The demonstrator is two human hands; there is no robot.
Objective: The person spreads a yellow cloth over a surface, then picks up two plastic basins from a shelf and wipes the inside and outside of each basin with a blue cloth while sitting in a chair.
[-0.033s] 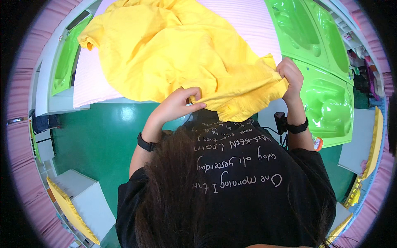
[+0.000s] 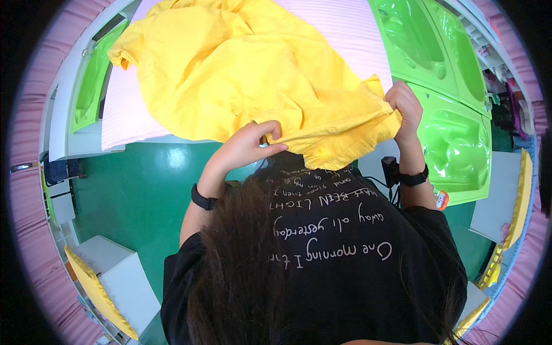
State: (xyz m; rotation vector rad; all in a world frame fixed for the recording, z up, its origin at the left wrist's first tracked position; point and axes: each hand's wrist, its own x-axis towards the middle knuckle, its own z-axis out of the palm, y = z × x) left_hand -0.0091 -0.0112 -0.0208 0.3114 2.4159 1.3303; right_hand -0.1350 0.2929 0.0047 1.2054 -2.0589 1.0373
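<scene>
A large, rumpled yellow cloth [image 2: 230, 69] spreads over a pale pink ribbed cover; I cannot tell what kind of article it is. At its far left, a gathered corner shows a small dark opening. My left hand [image 2: 250, 144] pinches the cloth's near edge between thumb and fingers, close to my chest. Closed like a fist, my right hand [image 2: 407, 109] grips the near right end. Between the hands the edge is pulled into creases, and a fold hangs down in front of my black shirt [image 2: 345, 230]. Dark bands circle both wrists.
Glossy green moulded basins [image 2: 454, 144] stand at the right, beside the pink ribbed cover [image 2: 132, 109]. Another green basin [image 2: 92, 86] is at the far left. White units with yellow covers [image 2: 103, 293] stand at the lower left and right. The floor [image 2: 115, 201] is green.
</scene>
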